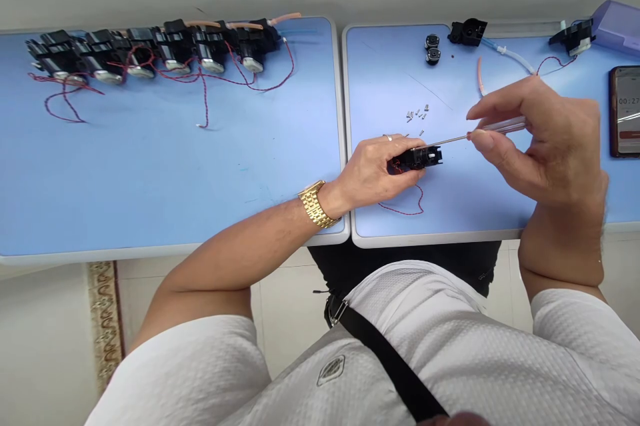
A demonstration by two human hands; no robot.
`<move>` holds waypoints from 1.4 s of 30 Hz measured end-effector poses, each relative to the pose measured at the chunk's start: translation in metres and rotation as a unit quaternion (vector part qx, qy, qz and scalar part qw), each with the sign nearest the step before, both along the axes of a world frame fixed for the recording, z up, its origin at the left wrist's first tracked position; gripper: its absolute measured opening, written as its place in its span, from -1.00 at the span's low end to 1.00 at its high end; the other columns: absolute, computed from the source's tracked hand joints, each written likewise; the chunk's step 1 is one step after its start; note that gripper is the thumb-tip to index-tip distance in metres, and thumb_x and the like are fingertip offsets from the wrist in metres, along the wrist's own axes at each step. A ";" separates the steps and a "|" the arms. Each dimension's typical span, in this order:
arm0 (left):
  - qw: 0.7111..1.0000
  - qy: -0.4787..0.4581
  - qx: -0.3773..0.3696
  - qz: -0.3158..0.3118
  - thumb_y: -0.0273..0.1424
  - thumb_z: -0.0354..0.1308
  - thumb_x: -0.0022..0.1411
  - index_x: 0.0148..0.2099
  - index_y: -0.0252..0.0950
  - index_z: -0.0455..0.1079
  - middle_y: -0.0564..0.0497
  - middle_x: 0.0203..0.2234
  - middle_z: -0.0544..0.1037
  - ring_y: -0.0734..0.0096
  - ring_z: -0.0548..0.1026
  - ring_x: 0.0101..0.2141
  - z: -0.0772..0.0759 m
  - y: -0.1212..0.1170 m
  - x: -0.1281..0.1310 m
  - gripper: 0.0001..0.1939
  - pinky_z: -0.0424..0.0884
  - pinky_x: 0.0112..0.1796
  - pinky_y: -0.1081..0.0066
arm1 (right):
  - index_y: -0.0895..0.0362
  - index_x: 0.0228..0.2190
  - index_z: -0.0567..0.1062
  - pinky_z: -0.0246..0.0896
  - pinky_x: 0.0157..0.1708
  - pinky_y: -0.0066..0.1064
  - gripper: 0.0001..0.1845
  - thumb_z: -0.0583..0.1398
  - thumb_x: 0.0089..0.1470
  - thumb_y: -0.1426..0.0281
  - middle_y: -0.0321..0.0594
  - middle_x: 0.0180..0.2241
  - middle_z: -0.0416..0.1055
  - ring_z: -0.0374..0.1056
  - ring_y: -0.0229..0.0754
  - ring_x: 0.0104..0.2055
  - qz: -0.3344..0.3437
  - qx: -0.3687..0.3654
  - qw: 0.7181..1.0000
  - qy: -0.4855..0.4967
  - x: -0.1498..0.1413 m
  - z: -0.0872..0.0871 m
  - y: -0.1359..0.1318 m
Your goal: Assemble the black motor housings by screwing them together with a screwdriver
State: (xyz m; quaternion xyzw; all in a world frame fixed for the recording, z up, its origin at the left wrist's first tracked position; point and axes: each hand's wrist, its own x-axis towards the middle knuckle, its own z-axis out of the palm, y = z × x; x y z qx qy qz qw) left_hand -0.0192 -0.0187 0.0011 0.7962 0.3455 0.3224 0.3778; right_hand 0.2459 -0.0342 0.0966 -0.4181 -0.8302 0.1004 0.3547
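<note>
My left hand (370, 169) grips a small black plastic housing (416, 159) with twisted red wire (400, 211) trailing from it onto the tabletop. My right hand (543, 143) pinches a clear-handled screwdriver (503, 126) between thumb and fingers. Its thin steel shaft (447, 142) points left, and its tip ends at the housing's upper edge. Several tiny metal screws (417, 115) lie loose on the blue table just above my left hand. I cannot see whether the tip sits in a screw.
A row of assembled black units (150, 51) with red wires lies on the left table. On the right table are two round black parts (433, 49), black housings (467, 31), clear tubing (505, 56), a phone showing a timer (625, 111) and a purple box (617, 26).
</note>
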 end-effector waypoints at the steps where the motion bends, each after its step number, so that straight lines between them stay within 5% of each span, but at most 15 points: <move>1: 1.000 -0.002 0.002 -0.001 -0.31 0.36 0.36 0.15 -0.22 0.69 -0.02 -0.16 0.79 0.33 0.69 -0.21 0.000 0.000 0.000 -0.65 0.59 -0.07 0.35 | -0.15 -0.10 0.63 0.51 -0.39 -0.21 -0.81 0.35 0.35 0.43 -0.40 -0.20 0.72 0.68 -0.07 -0.32 0.015 -0.016 1.000 -0.002 -0.001 0.003 -0.002; 6: 1.000 -0.008 0.004 -0.002 -0.31 0.36 0.37 0.15 -0.24 0.69 -0.02 -0.16 0.79 0.36 0.68 -0.22 -0.002 0.000 0.000 -0.65 0.57 -0.08 0.37 | -0.10 -0.17 0.56 0.51 -0.37 -0.33 -0.82 0.36 0.36 0.46 -0.48 -0.29 0.66 0.64 -0.20 -0.36 0.020 0.009 1.000 -0.021 -0.003 0.005 -0.004; 12: 1.000 0.000 0.010 0.000 -0.30 0.38 0.36 0.16 -0.23 0.68 -0.02 -0.15 0.78 0.34 0.68 -0.22 -0.003 0.000 -0.001 -0.64 0.56 -0.09 0.36 | 0.01 -0.34 0.49 0.16 -0.59 -0.31 -0.65 0.38 0.44 0.12 -0.48 -0.56 0.50 0.38 -0.26 -0.60 -0.032 0.112 0.990 -0.074 0.003 -0.007 0.002; 14: 1.000 0.007 0.006 0.004 -0.30 0.38 0.36 0.16 -0.23 0.69 -0.02 -0.16 0.78 0.35 0.67 -0.24 -0.002 0.000 -0.001 -0.64 0.56 -0.09 0.36 | -0.02 -0.30 0.52 0.26 -0.54 -0.31 -0.69 0.32 0.49 0.13 -0.48 -0.53 0.53 0.46 -0.24 -0.55 -0.030 0.079 0.994 -0.068 0.003 -0.005 0.000; 17: 1.000 0.003 0.003 0.002 -0.31 0.36 0.37 0.14 -0.23 0.69 -0.02 -0.18 0.78 0.36 0.65 -0.26 -0.001 0.000 -0.001 -0.66 0.56 -0.11 0.37 | -0.07 -0.07 0.55 0.49 -0.38 -0.30 -0.96 0.27 0.48 0.29 -0.42 -0.24 0.70 0.67 -0.17 -0.30 0.001 -0.008 0.999 -0.046 0.001 0.003 -0.005; 19: 1.000 -0.003 0.004 -0.002 -0.32 0.36 0.36 0.14 -0.24 0.70 -0.02 -0.19 0.77 0.37 0.66 -0.26 0.000 0.000 0.000 -0.66 0.56 -0.11 0.37 | -0.07 -0.01 0.52 0.56 -0.33 -0.31 -0.86 0.27 0.44 0.37 -0.41 -0.12 0.69 0.68 -0.19 -0.25 0.020 -0.027 0.999 -0.038 0.000 0.007 -0.008; 24: 1.000 0.001 0.001 -0.001 -0.30 0.37 0.36 0.15 -0.23 0.70 -0.04 -0.15 0.79 0.33 0.68 -0.22 -0.002 0.001 -0.001 -0.65 0.57 -0.10 0.36 | -0.07 -0.16 0.53 0.51 -0.38 -0.36 -0.88 0.33 0.43 0.42 -0.50 -0.30 0.65 0.61 -0.25 -0.38 0.015 0.023 0.999 -0.038 -0.002 0.004 -0.006; 30: 1.000 0.004 -0.010 0.004 -0.25 0.40 0.35 0.18 -0.21 0.70 -0.06 -0.09 0.80 0.31 0.69 -0.21 -0.006 0.002 -0.003 -0.60 0.58 -0.11 0.34 | 0.04 -0.31 0.56 0.25 -0.55 -0.33 -0.67 0.35 0.48 0.13 -0.45 -0.52 0.59 0.50 -0.25 -0.56 -0.033 0.097 0.993 -0.060 0.000 -0.007 -0.001; 34: 1.000 0.005 -0.010 0.002 -0.28 0.39 0.35 0.17 -0.21 0.70 -0.05 -0.11 0.80 0.31 0.69 -0.21 -0.005 0.002 -0.003 -0.62 0.57 -0.12 0.35 | 0.04 -0.11 0.55 0.35 -0.49 -0.33 -0.90 0.31 0.48 0.28 -0.38 -0.32 0.68 0.64 -0.18 -0.39 -0.007 0.025 0.998 -0.049 -0.001 0.000 -0.005; 37: 1.000 -0.001 -0.010 0.000 -0.30 0.39 0.36 0.17 -0.21 0.70 -0.04 -0.11 0.79 0.32 0.69 -0.21 -0.004 0.001 -0.003 -0.64 0.57 -0.11 0.34 | -0.03 0.01 0.50 0.51 -0.37 -0.29 -0.77 0.30 0.37 0.46 -0.37 -0.11 0.70 0.68 -0.15 -0.28 0.011 -0.030 0.999 -0.036 -0.003 0.006 -0.009; 42: 1.000 0.012 -0.014 0.000 -0.27 0.40 0.38 0.18 -0.21 0.70 -0.05 -0.12 0.79 0.30 0.69 -0.20 -0.004 0.002 -0.003 -0.63 0.56 -0.11 0.33 | -0.08 -0.17 0.52 0.44 -0.45 -0.35 -0.86 0.36 0.41 0.40 -0.51 -0.31 0.68 0.62 -0.23 -0.41 0.005 0.032 0.998 -0.048 -0.003 0.003 -0.008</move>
